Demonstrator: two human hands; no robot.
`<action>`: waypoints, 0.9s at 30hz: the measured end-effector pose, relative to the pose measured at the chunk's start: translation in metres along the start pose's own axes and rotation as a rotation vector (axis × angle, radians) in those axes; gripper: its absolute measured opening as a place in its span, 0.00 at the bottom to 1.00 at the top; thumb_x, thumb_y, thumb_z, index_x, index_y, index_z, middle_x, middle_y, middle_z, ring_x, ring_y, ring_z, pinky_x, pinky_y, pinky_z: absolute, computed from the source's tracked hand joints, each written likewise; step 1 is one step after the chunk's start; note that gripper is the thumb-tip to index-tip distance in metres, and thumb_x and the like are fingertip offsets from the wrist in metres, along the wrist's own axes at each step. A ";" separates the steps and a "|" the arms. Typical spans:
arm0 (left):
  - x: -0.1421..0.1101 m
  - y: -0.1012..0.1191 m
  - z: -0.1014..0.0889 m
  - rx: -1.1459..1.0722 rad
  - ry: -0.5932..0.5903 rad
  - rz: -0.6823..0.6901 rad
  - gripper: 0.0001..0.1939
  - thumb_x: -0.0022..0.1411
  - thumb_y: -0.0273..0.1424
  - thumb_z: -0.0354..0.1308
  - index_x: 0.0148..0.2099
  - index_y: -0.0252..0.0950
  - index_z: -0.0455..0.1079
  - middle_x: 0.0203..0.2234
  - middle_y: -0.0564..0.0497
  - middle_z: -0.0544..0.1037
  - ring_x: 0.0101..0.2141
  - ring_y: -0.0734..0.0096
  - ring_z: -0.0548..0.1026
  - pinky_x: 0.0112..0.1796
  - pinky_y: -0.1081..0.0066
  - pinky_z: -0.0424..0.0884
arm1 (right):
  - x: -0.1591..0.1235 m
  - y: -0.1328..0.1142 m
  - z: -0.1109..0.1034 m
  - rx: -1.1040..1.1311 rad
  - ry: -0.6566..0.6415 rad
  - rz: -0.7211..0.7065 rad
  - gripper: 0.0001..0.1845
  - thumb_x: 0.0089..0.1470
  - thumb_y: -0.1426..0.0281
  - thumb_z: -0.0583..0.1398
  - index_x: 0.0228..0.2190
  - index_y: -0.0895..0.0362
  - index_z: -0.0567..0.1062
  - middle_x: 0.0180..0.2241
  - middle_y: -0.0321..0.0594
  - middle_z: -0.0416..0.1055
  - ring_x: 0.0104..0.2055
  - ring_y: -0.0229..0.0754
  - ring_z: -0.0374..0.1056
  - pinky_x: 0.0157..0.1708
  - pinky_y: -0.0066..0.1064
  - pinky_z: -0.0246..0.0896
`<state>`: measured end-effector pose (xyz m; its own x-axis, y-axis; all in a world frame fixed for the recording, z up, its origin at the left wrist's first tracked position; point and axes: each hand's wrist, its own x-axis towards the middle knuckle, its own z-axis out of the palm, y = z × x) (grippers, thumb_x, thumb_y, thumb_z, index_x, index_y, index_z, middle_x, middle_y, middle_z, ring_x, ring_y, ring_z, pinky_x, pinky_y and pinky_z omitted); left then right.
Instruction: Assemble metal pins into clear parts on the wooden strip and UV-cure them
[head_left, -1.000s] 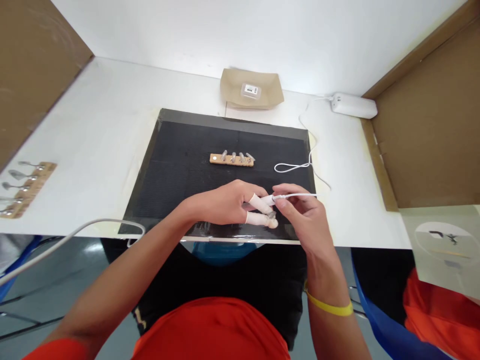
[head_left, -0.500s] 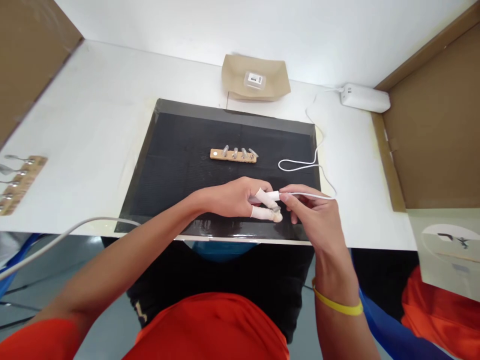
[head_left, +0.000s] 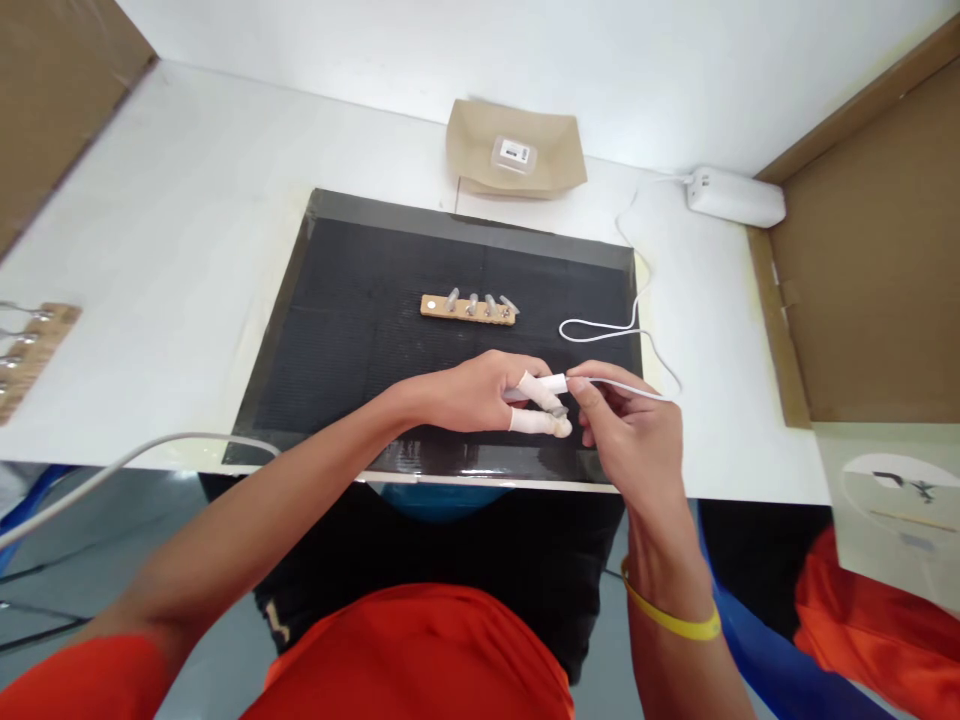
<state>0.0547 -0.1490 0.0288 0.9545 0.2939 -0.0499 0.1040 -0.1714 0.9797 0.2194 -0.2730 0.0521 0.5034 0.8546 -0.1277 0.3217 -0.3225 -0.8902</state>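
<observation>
My left hand [head_left: 487,392] is closed above the front of the black mat [head_left: 360,300]. White finger cots [head_left: 534,420] cover its thumb and a finger, and a small greyish piece [head_left: 559,411] is pinched between their tips. A white cylindrical cable end [head_left: 553,384] lies across that hand, its inner part hidden by the fingers. Just to the right, my right hand [head_left: 630,420] pinches the thin white cable [head_left: 622,387] where it meets the cylinder. Beyond both hands rests a wooden strip [head_left: 442,306] bearing several small metal pieces with translucent sleeves [head_left: 490,304].
At the back sits a cardboard tray [head_left: 555,165] with a small clear box [head_left: 514,155]. A white power strip [head_left: 735,197] is back right. Another wooden strip [head_left: 45,350] with spoon-like metal pieces lies far left. Cardboard walls [head_left: 870,270] flank the table. An orange sleeve [head_left: 862,640] shows at right.
The view has shifted slightly. Both hands keep the same grips, with the right fingers still at the cable end.
</observation>
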 end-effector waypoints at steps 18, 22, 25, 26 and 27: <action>-0.001 -0.006 0.003 -0.085 0.020 -0.033 0.18 0.60 0.46 0.68 0.39 0.35 0.81 0.32 0.54 0.69 0.30 0.78 0.65 0.32 0.72 0.61 | 0.008 -0.008 -0.005 -0.229 -0.178 -0.141 0.10 0.63 0.62 0.60 0.35 0.54 0.77 0.32 0.37 0.75 0.26 0.38 0.68 0.25 0.30 0.58; -0.002 -0.007 0.004 -0.112 0.058 -0.032 0.17 0.59 0.45 0.69 0.38 0.34 0.80 0.31 0.55 0.69 0.30 0.78 0.66 0.31 0.73 0.61 | 0.008 -0.008 -0.001 -0.198 -0.167 -0.110 0.11 0.64 0.61 0.59 0.35 0.54 0.75 0.29 0.34 0.74 0.21 0.35 0.64 0.22 0.30 0.57; -0.001 -0.010 0.004 -0.121 0.065 -0.003 0.14 0.60 0.41 0.69 0.39 0.34 0.81 0.31 0.55 0.70 0.30 0.78 0.67 0.32 0.73 0.62 | 0.005 -0.006 0.004 -0.129 -0.138 -0.072 0.10 0.65 0.61 0.58 0.36 0.53 0.74 0.26 0.31 0.72 0.18 0.35 0.64 0.22 0.30 0.59; -0.002 -0.011 0.004 -0.130 0.062 -0.002 0.14 0.60 0.40 0.68 0.39 0.34 0.80 0.32 0.55 0.70 0.31 0.78 0.67 0.32 0.73 0.62 | 0.004 -0.005 0.005 -0.115 -0.133 -0.070 0.10 0.65 0.61 0.58 0.36 0.53 0.73 0.26 0.31 0.72 0.18 0.35 0.65 0.22 0.31 0.60; -0.002 -0.011 0.004 -0.137 0.058 -0.005 0.14 0.60 0.40 0.68 0.40 0.34 0.80 0.32 0.54 0.70 0.31 0.78 0.67 0.32 0.73 0.62 | 0.004 -0.005 0.006 -0.111 -0.133 -0.076 0.09 0.65 0.62 0.58 0.35 0.53 0.73 0.26 0.31 0.72 0.18 0.35 0.66 0.22 0.31 0.60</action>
<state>0.0532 -0.1515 0.0171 0.9358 0.3493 -0.0471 0.0654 -0.0406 0.9970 0.2147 -0.2657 0.0531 0.3663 0.9221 -0.1249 0.4449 -0.2915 -0.8468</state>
